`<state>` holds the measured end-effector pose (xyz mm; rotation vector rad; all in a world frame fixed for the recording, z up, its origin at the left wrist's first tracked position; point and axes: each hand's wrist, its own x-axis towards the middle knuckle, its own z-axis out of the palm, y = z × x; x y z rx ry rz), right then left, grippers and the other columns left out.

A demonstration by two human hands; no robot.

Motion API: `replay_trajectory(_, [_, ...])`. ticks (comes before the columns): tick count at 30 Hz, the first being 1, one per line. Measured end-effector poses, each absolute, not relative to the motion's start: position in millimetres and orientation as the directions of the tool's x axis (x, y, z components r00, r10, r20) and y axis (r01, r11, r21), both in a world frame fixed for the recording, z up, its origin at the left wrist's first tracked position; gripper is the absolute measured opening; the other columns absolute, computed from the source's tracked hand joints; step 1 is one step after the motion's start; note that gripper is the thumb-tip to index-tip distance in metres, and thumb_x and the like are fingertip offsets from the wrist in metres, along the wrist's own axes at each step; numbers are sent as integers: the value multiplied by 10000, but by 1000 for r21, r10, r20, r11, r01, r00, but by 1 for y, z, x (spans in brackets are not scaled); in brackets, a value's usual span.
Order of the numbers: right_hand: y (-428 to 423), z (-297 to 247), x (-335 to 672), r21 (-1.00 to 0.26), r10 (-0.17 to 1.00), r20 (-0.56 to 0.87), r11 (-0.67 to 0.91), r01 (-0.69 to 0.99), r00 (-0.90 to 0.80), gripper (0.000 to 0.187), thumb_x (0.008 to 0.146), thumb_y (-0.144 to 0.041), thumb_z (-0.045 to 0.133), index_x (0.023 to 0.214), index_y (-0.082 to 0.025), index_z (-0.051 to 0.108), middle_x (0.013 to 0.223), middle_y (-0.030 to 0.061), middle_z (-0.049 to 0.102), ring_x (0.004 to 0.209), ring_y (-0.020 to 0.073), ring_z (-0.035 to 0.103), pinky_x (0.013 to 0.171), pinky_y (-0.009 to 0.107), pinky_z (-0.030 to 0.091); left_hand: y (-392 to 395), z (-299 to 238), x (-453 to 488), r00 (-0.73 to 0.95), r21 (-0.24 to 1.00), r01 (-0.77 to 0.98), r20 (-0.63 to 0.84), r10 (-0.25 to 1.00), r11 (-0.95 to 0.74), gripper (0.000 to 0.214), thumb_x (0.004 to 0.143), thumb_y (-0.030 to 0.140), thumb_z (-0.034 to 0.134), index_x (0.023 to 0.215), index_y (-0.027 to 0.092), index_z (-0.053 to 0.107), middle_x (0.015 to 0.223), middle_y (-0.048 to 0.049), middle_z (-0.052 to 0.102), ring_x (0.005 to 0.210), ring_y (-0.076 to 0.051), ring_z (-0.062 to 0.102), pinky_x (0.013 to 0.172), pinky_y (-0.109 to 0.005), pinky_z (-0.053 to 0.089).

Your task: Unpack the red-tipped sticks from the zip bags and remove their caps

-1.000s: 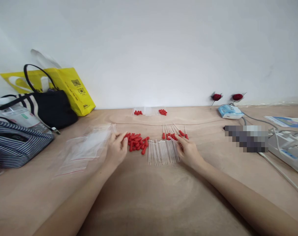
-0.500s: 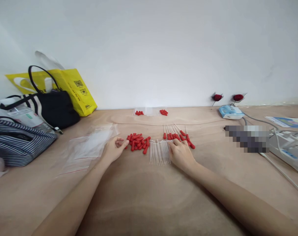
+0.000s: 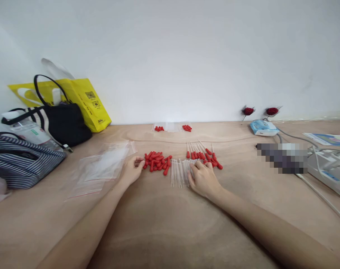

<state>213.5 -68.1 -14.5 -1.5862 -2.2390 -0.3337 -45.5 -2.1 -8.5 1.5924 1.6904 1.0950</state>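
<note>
My left hand (image 3: 133,169) rests on the wooden table (image 3: 170,224) at the left edge of a pile of loose red rubber caps (image 3: 158,161); its fingers are curled and pinched on something I cannot make out. My right hand (image 3: 203,178) lies over the right side of a row of clear thin tubes (image 3: 179,172), fingers bent down onto them. Behind it lies a group of tubes fitted with red caps (image 3: 201,153).
Clear plastic zip bags (image 3: 102,166) lie left of my left hand. A striped bag (image 3: 21,160), a black bag (image 3: 60,123) and a yellow bag (image 3: 86,101) stand at far left. Small bagged red caps (image 3: 172,127) sit by the wall. Cables and devices (image 3: 327,164) occupy the right.
My right hand has slid left from the capped tubes onto the row of clear tubes. My left hand has settled lower beside the red caps, fingers curling.
</note>
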Motion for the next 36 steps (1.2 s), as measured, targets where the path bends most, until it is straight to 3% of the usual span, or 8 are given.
replay_trajectory(5, [-53, -6, 230, -125, 886, 434, 242, 962, -167, 303, 834, -328, 351, 794, -175, 609, 812, 64, 599, 769, 179, 522, 726, 329, 257, -1, -10, -51, -134, 812, 580, 171, 976, -62, 197, 657, 326, 554, 758, 157, 556, 677, -20, 632, 648, -154, 612, 641, -269, 489])
replay_trajectory(8, [-25, 2, 254, -231, 928, 365, 10, 973, 77, 272, 810, -290, 368, 801, -189, 621, 847, 60, 615, 763, 177, 546, 711, 322, 291, 0, -9, -54, -151, 799, 601, 136, 979, -18, 207, 684, 319, 515, 805, 156, 555, 685, -24, 631, 608, -151, 603, 579, -257, 488])
replay_trajectory(11, [3, 7, 277, -288, 945, 184, -209, 934, 269, 228, 748, -309, 441, 807, -207, 636, 894, 68, 626, 800, 200, 563, 675, 306, 331, -1, -6, -55, -171, 783, 622, 113, 979, 18, 210, 706, 289, 474, 840, 149, 556, 693, -27, 620, 563, -139, 584, 526, -240, 479])
replay_trajectory(18, [29, -3, 289, -295, 948, 80, -271, 916, 307, 213, 672, -357, 509, 695, -210, 661, 737, 83, 654, 757, 228, 591, 614, 291, 378, -5, 1, -55, -171, 672, 738, 110, 979, 53, 271, 746, 307, 420, 909, 145, 565, 702, -34, 617, 562, -146, 583, 530, -244, 468])
replay_trajectory(24, [35, -2, 286, -303, 938, 70, -305, 903, 340, 228, 684, -308, 485, 701, -158, 655, 753, 136, 653, 752, 246, 597, 600, 293, 380, -3, -2, -60, -135, 508, 861, 288, 948, -32, 278, 747, 341, 429, 865, 151, 595, 727, -46, 612, 622, -170, 567, 617, -282, 459])
replay_trajectory(30, [3, 10, 279, -348, 940, 221, -172, 922, 259, 266, 815, -334, 366, 857, -194, 589, 860, 66, 651, 831, 202, 563, 758, 333, 331, -15, 2, -43, 58, 212, 925, 741, 669, -315, 239, 770, 314, 466, 858, 143, 609, 836, -93, 607, 825, -224, 547, 779, -365, 412])
replay_trajectory(33, [-30, 2, 272, -257, 830, 553, 250, 934, -70, 211, 829, -326, 410, 785, -195, 570, 784, 31, 651, 785, 174, 540, 864, 381, 235, -31, 3, -17, 250, 44, 870, 818, 518, -490, 200, 768, 277, 511, 905, 166, 606, 895, -79, 618, 871, -210, 543, 816, -358, 394])
replay_trajectory(36, [-59, -9, 264, -101, 633, 723, 492, 865, -276, 172, 838, -290, 448, 743, -201, 561, 718, -10, 648, 735, 131, 526, 896, 365, 201, -47, 2, 13, 447, -93, 770, 786, 428, -632, 266, 768, 260, 532, 1021, 192, 580, 1035, -75, 604, 972, -207, 517, 873, -357, 369])
